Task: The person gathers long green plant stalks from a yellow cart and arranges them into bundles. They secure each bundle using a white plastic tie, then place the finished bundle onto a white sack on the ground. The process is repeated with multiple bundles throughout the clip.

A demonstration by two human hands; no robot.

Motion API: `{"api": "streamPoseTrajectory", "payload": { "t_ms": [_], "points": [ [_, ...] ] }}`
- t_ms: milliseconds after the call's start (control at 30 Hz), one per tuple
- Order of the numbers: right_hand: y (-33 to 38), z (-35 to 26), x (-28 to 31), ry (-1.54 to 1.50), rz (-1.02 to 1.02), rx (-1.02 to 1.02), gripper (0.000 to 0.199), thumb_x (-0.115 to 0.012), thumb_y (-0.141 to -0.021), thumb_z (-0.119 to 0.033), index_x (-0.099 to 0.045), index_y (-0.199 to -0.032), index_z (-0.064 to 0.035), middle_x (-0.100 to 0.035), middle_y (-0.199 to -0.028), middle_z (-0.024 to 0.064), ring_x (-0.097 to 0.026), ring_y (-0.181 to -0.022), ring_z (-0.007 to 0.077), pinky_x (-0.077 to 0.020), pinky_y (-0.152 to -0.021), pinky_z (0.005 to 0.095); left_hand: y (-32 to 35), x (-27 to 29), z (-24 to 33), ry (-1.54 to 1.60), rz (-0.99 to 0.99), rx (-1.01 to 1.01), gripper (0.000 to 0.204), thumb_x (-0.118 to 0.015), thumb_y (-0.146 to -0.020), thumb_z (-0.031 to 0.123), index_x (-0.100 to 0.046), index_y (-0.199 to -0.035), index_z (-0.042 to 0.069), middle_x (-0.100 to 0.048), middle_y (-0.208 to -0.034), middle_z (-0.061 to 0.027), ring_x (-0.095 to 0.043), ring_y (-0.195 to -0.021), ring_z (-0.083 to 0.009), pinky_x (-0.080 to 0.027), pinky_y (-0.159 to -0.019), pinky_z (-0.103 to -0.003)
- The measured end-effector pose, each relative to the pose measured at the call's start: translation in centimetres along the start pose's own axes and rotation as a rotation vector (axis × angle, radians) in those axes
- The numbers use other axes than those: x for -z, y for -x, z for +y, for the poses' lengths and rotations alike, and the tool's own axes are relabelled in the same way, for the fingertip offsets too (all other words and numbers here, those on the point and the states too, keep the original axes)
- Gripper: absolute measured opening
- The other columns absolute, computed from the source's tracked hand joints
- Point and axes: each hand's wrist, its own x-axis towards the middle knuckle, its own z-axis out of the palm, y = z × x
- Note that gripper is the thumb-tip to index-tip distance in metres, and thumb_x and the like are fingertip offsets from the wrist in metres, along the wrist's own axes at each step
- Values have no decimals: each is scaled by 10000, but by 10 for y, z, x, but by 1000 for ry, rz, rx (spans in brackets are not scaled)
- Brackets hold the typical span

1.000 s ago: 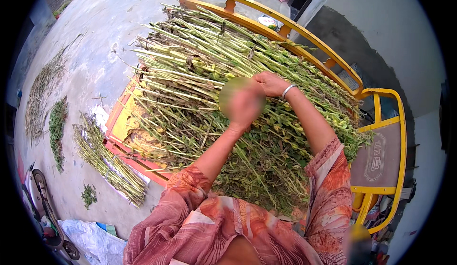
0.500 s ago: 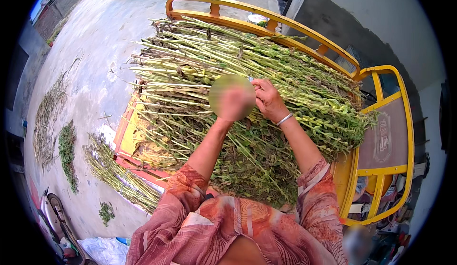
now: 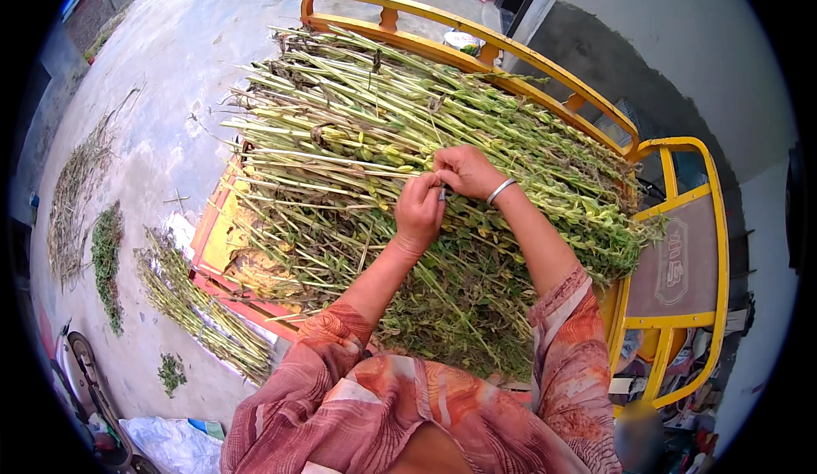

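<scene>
A thick layer of cut green plant stalks point(image 3: 340, 99) covers the cart bed, their bare pale ends to the left and leafy, podded tops to the right. Above the middle of it, my left hand point(image 3: 418, 212) and my right hand point(image 3: 466, 173) meet at the fingertips. Both are closed in a pinch. A small pale bit shows by the left fingers, but what they pinch is too small to make out. A silvery bangle point(image 3: 502, 190) circles my right wrist.
A yellow side rail point(image 3: 442, 30) bounds the cart's far side and a yellow-framed panel point(image 3: 677, 261) its right end. More stalks point(image 3: 200, 304) lean at the lower left. Dried stems point(image 3: 77, 202) and a green plant heap point(image 3: 106, 257) lie on the concrete. A scooter point(image 3: 94, 380) stands lower left.
Both hands have come slightly lower and nearer to me, the right now above the left, fingertips still together. The view has shifted a little.
</scene>
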Motion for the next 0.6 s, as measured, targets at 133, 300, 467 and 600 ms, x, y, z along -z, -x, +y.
{"api": "streamPoseTrajectory", "payload": {
  "t_ms": [133, 300, 467, 600],
  "points": [
    [-12, 3, 3, -13, -60, -92, 79, -637, -718, -128, -616, -713, -52, -628, -669, 131, -610, -648, 316, -479, -599, 381, -8, 3, -4, -140, -3, -202, 196, -648, -621, -31, -577, -799, 10, -603, -902, -74, -574, -771, -261, -476, -635, -334],
    [-7, 9, 2, -148, 45, -125, 88, -614, -784, -123, -605, -799, -37, -626, -679, 91, -600, -616, 234, -473, -586, 336, -13, 4, -8, -45, -208, -86, 164, -642, -639, -12, -584, -789, 17, -601, -820, -83, -576, -672, -249, -473, -582, -334],
    [29, 6, -11, -319, 304, -105, 98, -583, -743, 22, -562, -834, -7, -595, -790, 58, -543, -611, 96, -443, -564, 244, -26, 9, -17, 147, -361, 214, 63, -636, -663, -4, -620, -724, 7, -614, -698, -105, -582, -565, -193, -469, -533, -308],
    [48, 0, -22, -174, 444, 133, 188, -573, -672, 74, -559, -846, 6, -543, -1046, 137, -570, -673, 173, -479, -615, 267, -40, 15, -24, 330, -586, 581, 57, -656, -703, -12, -616, -666, -29, -655, -739, -68, -555, -606, -78, -440, -519, -250]
  ]
}}
